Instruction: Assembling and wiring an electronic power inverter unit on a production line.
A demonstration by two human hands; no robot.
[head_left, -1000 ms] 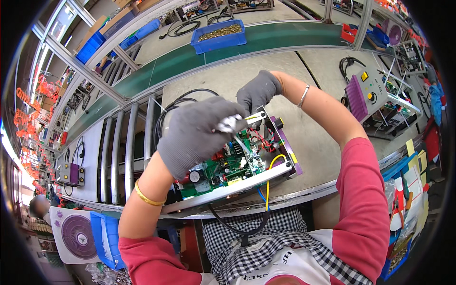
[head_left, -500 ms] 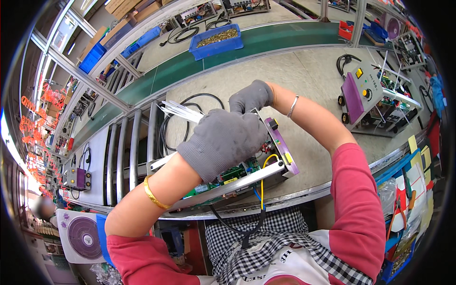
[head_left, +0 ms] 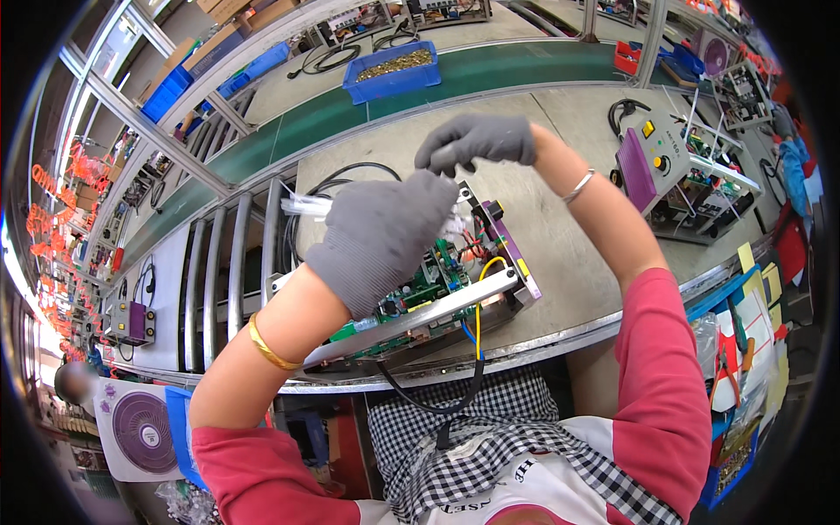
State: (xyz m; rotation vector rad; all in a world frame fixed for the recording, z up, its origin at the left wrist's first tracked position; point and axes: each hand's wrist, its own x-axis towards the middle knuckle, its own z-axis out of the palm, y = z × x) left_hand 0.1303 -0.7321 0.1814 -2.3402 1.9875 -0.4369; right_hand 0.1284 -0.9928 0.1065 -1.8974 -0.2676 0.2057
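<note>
My left hand [head_left: 381,236], in a grey glove, is closed round a bundle of white cable ties [head_left: 306,206] whose ends stick out to its left. It hovers over an open welding machine [head_left: 411,306] with green circuit boards, silver rails and a purple front panel [head_left: 512,249], hiding part of the inside. A yellow wire [head_left: 480,306] crosses the near rail. Just above my left fingertips, my right hand [head_left: 481,142], gloved too, has its fingers bent together in a pinch. What sits between them I cannot make out.
Another open machine [head_left: 669,171] stands to the right on the bench. A black cable [head_left: 354,168] coils behind my left hand. Metal rollers [head_left: 214,280] lie at the left. Beyond the bench, a blue bin [head_left: 392,74] of brass-coloured parts stands on the green belt [head_left: 499,74].
My right hand has lifted up and away from the machine. My left hand has shifted slightly left and upward, baring more of the circuit boards and red wires.
</note>
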